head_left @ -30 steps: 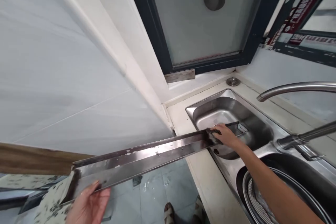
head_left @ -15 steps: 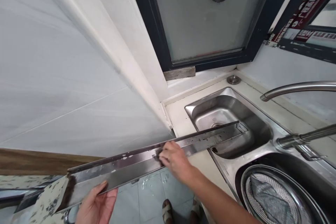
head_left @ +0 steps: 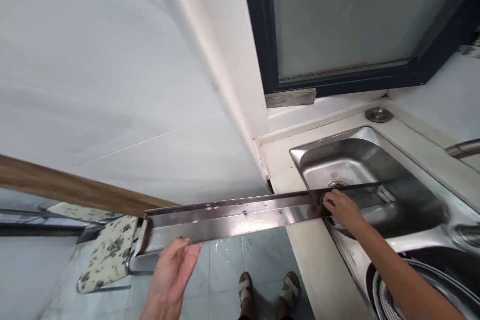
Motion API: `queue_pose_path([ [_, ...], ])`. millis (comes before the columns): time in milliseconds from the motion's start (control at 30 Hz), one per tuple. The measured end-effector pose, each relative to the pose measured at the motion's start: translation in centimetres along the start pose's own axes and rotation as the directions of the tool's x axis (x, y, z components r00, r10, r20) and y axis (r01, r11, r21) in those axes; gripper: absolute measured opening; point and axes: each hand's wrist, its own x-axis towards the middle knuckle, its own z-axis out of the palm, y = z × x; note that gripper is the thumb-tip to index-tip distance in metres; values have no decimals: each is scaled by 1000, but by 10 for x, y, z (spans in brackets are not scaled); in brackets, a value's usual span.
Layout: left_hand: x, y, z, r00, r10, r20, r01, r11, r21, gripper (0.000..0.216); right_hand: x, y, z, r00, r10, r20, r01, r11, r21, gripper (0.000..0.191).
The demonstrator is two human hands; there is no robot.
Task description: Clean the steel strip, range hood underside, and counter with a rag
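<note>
A big white wall point(head_left: 93, 70) is seen at the upper left of the frame. A shiny sink point(head_left: 337, 152) is set at the right. A long metal tray point(head_left: 262, 217) is stretched from the lower left to over the sink. Its near edge is pinched by the left hand point(head_left: 173, 272), low in the frame. By the right hand point(head_left: 343, 210), right of the middle, a small dark pad point(head_left: 325, 203) is gripped against the tray.

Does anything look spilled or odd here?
Yes: shiny, wet-looking splashes dot the floor tiles, outside the sink. The long metal trough also looks awkward, jutting from the sink over the floor, with pale flecks along its inside.
</note>
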Motion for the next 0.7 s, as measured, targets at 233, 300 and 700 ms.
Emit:
queue_pose_path([
  [233,-1,1,-7,976,-96,198,102,995,-20,27,-46,-220,33,908,-418,6,415,902,122,25],
  [300,-1,1,-7,967,-95,236,100,995,-8,24,-53,-281,37,852,-524,12,518,845,136,25],
  [700,2,-11,-1,932,92,350,-36,986,-162,22,-43,-390,27,693,-721,-22,719,689,91,23],
])
